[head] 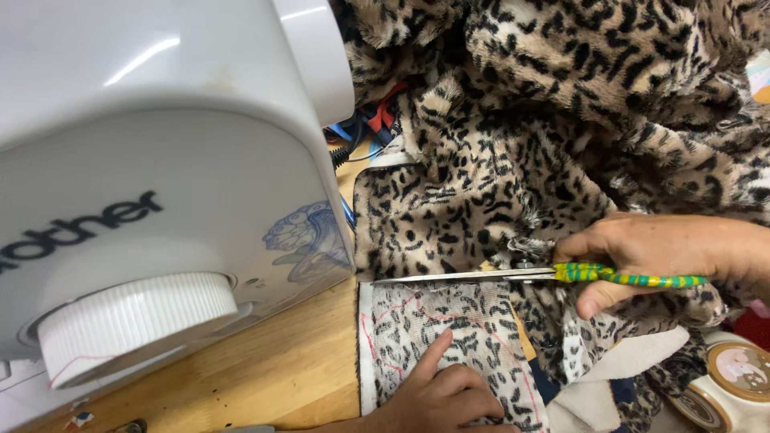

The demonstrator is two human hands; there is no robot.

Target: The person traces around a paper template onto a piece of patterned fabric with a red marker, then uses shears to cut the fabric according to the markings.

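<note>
My right hand [666, 252] grips a pair of scissors [497, 275] with green and yellow striped handles; the blades lie along the edge of a leopard-print furry fabric [513, 152]. My left hand [441, 393] presses flat on the fabric's pale reverse side [417, 321], which carries pink chalk lines. The index finger points up toward the blades.
A white sewing machine [160, 160] with a ribbed handwheel [128, 321] fills the left side, standing on a wooden table [273, 377]. Blue and red cords [369, 124] lie behind it. A round decorated tin [734, 377] sits at the lower right.
</note>
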